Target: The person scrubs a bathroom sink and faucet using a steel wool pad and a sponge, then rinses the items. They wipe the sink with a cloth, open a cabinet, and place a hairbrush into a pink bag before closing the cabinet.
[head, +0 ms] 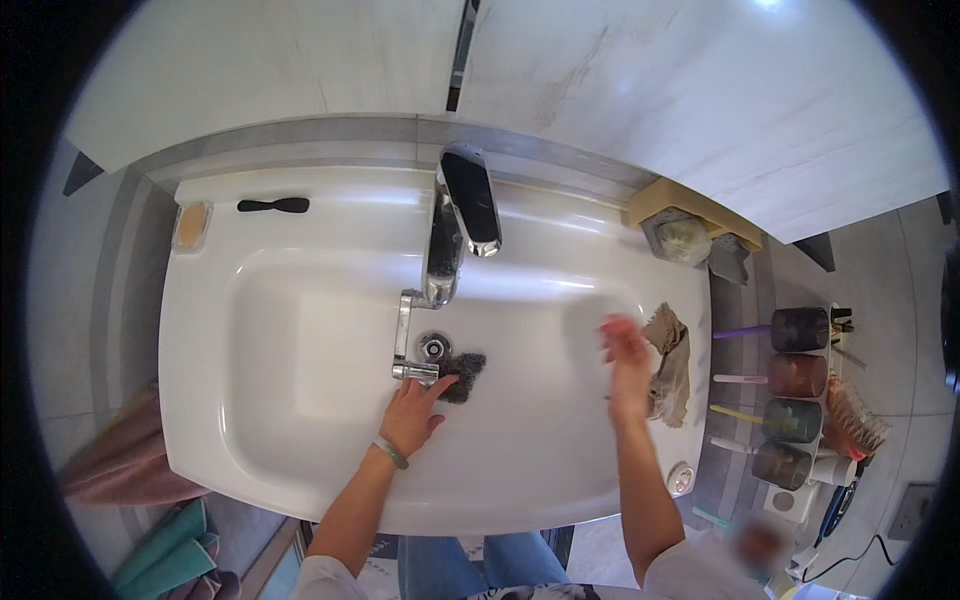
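My left hand (pixel 411 420) is low in the white washbasin (pixel 300 480), fingers apart. Its fingertips are at the end of the swivel spout extension (pixel 405 330) of the chrome faucet (pixel 442 247). Close by its index finger lies a dark, rough scouring pad (pixel 466 375), beside the round metal drain (pixel 434 347). My right hand (pixel 628 352) is above the basin's right side, blurred by motion; nothing shows in it, and its finger positions are unclear. Just right of it, a crumpled beige-brown cloth (pixel 675 375) is draped on the basin rim.
A soap dish (pixel 192 226) and a black brush-like item (pixel 274 205) sit on the back left ledge. A yellow holder (pixel 694 210) occupies the back right corner. On the right wall, tinted cups (pixel 799 375) hold toothbrushes. Towels (pixel 161 555) hang at lower left.
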{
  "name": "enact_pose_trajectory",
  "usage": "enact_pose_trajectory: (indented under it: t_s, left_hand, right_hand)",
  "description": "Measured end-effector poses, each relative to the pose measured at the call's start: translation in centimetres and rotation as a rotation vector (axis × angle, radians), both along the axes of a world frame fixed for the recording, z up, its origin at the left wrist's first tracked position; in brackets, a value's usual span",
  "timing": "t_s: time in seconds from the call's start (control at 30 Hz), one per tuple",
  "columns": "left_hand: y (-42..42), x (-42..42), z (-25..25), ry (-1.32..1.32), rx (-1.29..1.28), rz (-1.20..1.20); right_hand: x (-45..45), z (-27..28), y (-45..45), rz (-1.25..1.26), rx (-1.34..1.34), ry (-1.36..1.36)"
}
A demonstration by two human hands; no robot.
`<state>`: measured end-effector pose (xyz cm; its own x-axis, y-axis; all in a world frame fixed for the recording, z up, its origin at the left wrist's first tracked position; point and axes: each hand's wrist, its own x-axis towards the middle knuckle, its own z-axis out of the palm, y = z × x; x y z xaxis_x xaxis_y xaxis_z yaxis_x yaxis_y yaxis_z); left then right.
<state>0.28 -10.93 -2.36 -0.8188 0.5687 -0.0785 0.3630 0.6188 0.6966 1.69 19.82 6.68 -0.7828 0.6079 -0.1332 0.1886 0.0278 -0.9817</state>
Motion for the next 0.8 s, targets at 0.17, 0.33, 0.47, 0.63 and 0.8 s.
enact_pose_trajectory:
  t_s: [0.17,0.33,0.47,0.63,0.8]
  left_hand:
    - [-0.3,0.6,-1.8,-0.164,0.071,-0.140]
    - [1.0,-0.1,-1.2,-0.161,0.199,-0.082]
    - [1.4,-0.3,-0.2,-0.136,0.266,0.118]
    - [0.8,-0.4,-1.0,-0.114,0.165,0.305]
    - [0.7,-0.6,-0.2,-0.132,0.131,0.349]
  right_hand:
    - [2.7,-5.7,-8.5,1.008,0.670,-0.250]
    - [5.3,-9.9,-10.7,1.102,0.766,-0.245]
    - [5.3,-7.2,-10.1,0.967,0.371,-0.448]
    - [4.7,-5.2,-6.1,0.651,-0.478,-0.448]
    - [4.3,0.4,-4.4,0.552,-0.950,-0.172]
